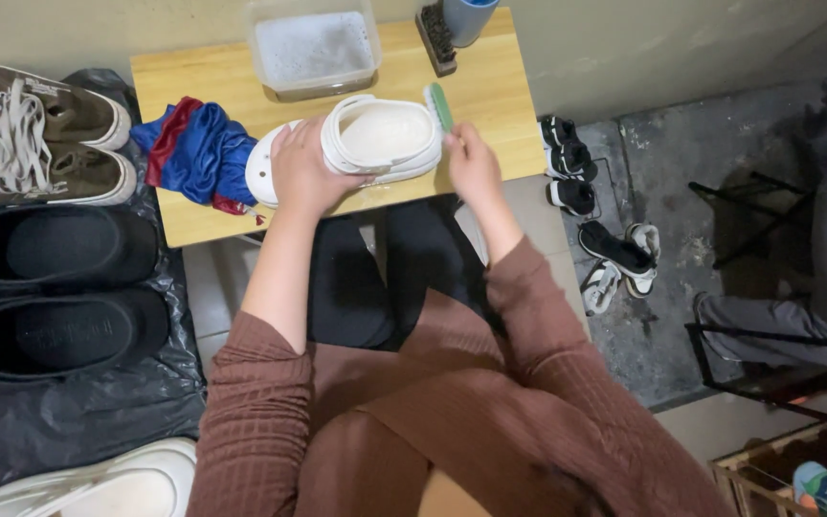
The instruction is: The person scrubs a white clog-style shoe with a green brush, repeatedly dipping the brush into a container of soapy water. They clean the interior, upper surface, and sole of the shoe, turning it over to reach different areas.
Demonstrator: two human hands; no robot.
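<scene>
The left hand (303,172) covers the white clog's (366,144) middle. The plastic tub (313,53) and blue cup (466,17) are cut off by the top edge.

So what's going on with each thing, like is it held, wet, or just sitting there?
white clog: on its side on the table, held
left hand: gripping the clog
right hand: holding the brush
green brush: against the clog's edge
plastic tub: open, foamy water inside
blue and red cloth: crumpled on the table
black slippers: resting, untouched
</scene>
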